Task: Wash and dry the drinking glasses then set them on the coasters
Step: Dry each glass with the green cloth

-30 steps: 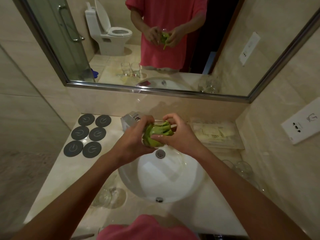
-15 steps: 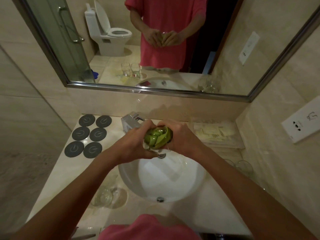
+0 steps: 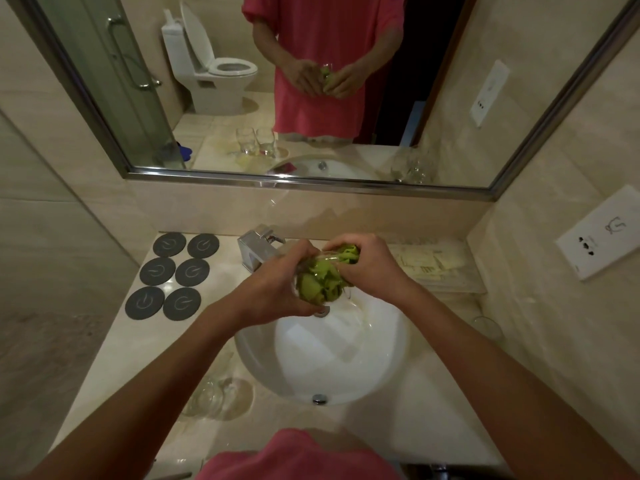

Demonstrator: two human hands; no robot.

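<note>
The left hand (image 3: pixel 273 289) curls around a clear drinking glass (image 3: pixel 320 282) held above the round white basin (image 3: pixel 346 358). The right hand (image 3: pixel 370 268) pinches a green cloth (image 3: pixel 348 252) stuffed inside the glass (cloth fills it). Six dark round coasters (image 3: pixel 173 275) lie at the left.

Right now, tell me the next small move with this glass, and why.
Probably keep twisting the green cloth inside the glass: the left hand holds the glass over the sink, the right hand pinches the cloth, and all six coasters are bare.
</note>
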